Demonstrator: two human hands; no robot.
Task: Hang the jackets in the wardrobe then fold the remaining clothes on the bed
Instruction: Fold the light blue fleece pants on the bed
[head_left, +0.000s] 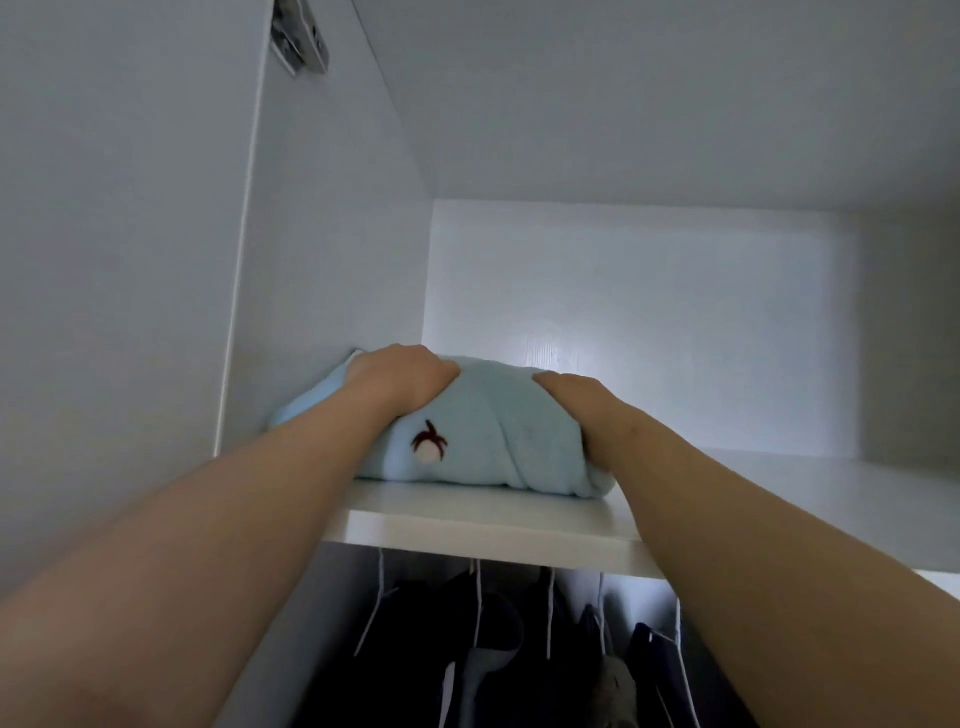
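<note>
A white laminate wardrobe (909, 322) was viewed from below, into its upper compartment. The compartment was bounded by a smooth left side wall (332, 234), a plain top board (649, 93) and a thick white shelf (493, 525) at the bottom. A silver metal hinge (300, 36) was mounted high on the left. The back panel (649, 322) was lit by a soft bright patch; its right corner was left in shadow.

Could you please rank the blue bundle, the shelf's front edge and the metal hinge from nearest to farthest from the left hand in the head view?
1. The blue bundle: directly under the left hand, which grips it.
2. The shelf's front edge: just below the bundle.
3. The hinge: high up, top left.
</note>
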